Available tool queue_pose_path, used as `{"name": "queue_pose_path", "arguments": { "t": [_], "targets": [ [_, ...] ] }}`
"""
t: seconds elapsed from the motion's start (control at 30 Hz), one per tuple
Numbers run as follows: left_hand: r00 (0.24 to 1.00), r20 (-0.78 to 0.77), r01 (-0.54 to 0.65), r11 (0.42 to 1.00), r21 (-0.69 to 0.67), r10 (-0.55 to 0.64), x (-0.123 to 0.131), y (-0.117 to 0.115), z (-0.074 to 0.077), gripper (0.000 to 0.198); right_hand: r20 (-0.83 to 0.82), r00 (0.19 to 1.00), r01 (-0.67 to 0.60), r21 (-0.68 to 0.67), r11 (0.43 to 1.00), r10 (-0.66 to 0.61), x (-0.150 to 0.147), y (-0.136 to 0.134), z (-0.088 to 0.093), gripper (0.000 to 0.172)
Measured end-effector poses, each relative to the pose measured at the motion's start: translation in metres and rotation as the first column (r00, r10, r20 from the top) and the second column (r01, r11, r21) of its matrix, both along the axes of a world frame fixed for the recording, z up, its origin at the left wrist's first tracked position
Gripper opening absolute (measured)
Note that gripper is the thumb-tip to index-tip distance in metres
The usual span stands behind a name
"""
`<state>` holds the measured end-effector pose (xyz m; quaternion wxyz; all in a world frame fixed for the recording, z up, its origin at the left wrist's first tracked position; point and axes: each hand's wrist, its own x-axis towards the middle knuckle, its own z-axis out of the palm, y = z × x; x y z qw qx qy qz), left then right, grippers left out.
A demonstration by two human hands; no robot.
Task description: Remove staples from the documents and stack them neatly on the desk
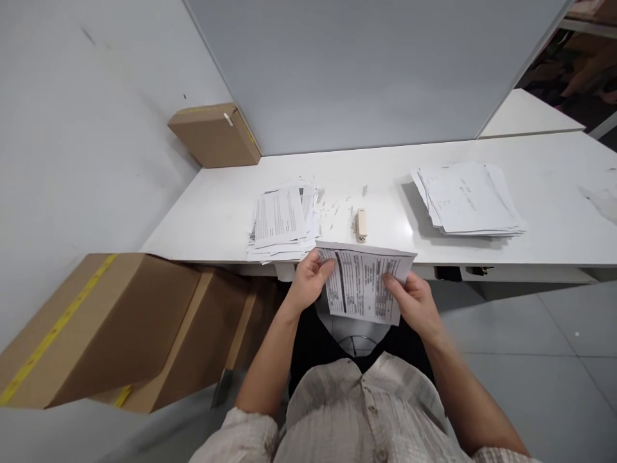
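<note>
Between my two hands is a printed paper form (361, 283), tilted at the table's front edge with its print facing me. My left hand (309, 278) grips its left side, thumb on top of the page. On the opposite side my right hand (412, 299) pinches the sheet the same way, fingers hidden behind it. Whether it is one sheet or several, I cannot tell. A small beige stapler (361, 225) lies just beyond the form. Left of it sits an untidy pile of printed papers (279, 218); to the right is a thicker stack of papers (467, 196).
The white table (371, 173) runs along a grey panel (366, 71). A cardboard box (216, 136) stands at its back left corner. Larger taped cardboard boxes (120, 321) fill the floor area at left. Small scraps (332, 209) litter the tabletop near the stapler. Clear plastic (602, 199) lies far right.
</note>
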<state>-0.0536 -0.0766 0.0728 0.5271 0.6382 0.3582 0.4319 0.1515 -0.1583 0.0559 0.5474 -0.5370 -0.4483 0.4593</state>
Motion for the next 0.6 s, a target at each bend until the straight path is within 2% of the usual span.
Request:
{"name": "queue_pose_path", "arguments": {
  "t": [0.07, 0.17, 0.23, 0.3, 0.37, 0.43, 0.53, 0.6],
  "targets": [
    [0.997, 0.043, -0.073, 0.995, 0.071, 0.070, 0.012, 0.001, 0.004, 0.030, 0.093, 0.995, 0.035, 0.080, 0.996, -0.042, 0.007, 0.015, 0.010, 0.026],
    [0.979, 0.117, -0.185, 0.964, 0.191, 0.165, 0.026, 0.011, 0.024, 0.026, 0.150, 0.983, 0.074, 0.229, 0.971, -0.110, 0.016, 0.038, 0.032, 0.021],
    [0.971, 0.160, -0.215, 0.940, 0.265, 0.176, 0.033, 0.019, 0.035, 0.024, 0.144, 0.980, 0.083, 0.312, 0.946, -0.134, 0.020, 0.051, 0.045, 0.018],
    [0.969, 0.179, -0.223, 0.919, 0.326, 0.172, 0.038, 0.025, 0.039, 0.023, 0.117, 0.984, 0.084, 0.364, 0.927, -0.135, 0.022, 0.060, 0.050, 0.018],
    [0.967, 0.179, -0.237, 0.902, 0.361, 0.183, 0.042, 0.030, 0.033, 0.023, 0.095, 0.986, 0.091, 0.387, 0.918, -0.137, 0.023, 0.066, 0.045, 0.020],
    [0.968, 0.160, -0.242, 0.901, 0.360, 0.196, 0.046, 0.033, 0.021, 0.024, 0.088, 0.985, 0.104, 0.378, 0.920, -0.148, 0.023, 0.071, 0.031, 0.023],
    [0.976, 0.132, -0.207, 0.928, 0.309, 0.174, 0.050, 0.036, 0.004, 0.028, 0.097, 0.982, 0.120, 0.330, 0.936, -0.160, 0.023, 0.076, 0.009, 0.028],
    [0.979, 0.139, -0.185, 0.940, 0.287, 0.150, 0.051, 0.037, -0.001, 0.031, 0.097, 0.984, 0.116, 0.306, 0.945, -0.152, 0.024, 0.077, 0.002, 0.029]
  ]
}}
